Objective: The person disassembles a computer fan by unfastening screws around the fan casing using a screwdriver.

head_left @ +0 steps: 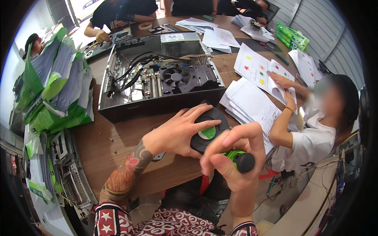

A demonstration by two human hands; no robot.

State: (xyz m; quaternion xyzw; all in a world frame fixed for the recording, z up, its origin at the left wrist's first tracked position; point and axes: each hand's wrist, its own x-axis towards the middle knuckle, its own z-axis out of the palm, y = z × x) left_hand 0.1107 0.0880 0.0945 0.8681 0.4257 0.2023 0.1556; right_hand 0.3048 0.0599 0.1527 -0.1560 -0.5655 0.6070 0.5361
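Observation:
My left hand (pixel 177 131) grips a round black computer fan (pixel 217 115) with a green label in its middle, fingers along its far side and thumb on the near edge. My right hand (pixel 246 141) is closed around a green and black screwdriver handle (pixel 245 162), its black end cap toward me. Its tip is hidden behind my fingers, close to the fan. Beyond my hands lies an uncovered desktop computer case (pixel 157 104), with another fan (pixel 175 76), cables and a circuit board inside.
Green bags of stacked papers (pixel 59 84) stand at the left, above metal parts (pixel 71 169). Small screws (pixel 111 139) lie on the brown table (pixel 92 147). Paper sheets (pixel 252 102) spread at the right, where a seated person (pixel 315 118) touches them. More people work across the table.

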